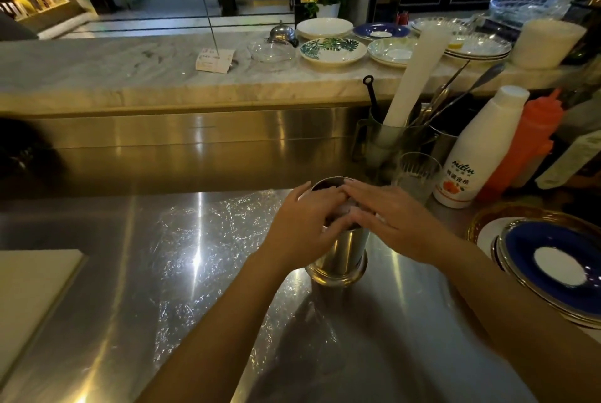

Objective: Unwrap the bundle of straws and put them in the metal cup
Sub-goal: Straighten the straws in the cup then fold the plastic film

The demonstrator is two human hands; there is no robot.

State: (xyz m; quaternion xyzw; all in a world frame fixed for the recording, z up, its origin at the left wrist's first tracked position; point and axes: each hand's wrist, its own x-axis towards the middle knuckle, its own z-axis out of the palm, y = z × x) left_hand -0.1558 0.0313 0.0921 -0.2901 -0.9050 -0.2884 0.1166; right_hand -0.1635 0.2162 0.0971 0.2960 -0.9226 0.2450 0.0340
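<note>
A steel metal cup (341, 254) stands upright on the steel worktop (195, 256), right of centre. Dark straw ends (325, 185) show inside its far rim, and a pale glint, perhaps wrap, shows between my fingers. My left hand (304, 223) comes from the left with its fingers curled over the cup's mouth, on the straws. Over the same mouth from the right lies my right hand (392, 223), flat with fingers stretched out and touching the left fingers. Most of the straws are hidden under both hands.
Behind the cup stand a ribbed glass (418, 175), a white bottle (481, 149), an orange squeeze bottle (528, 145) and a utensil holder (387, 139) with a white roll. Blue-rimmed plates (553, 272) are stacked at right. A pale board (29, 298) lies at left.
</note>
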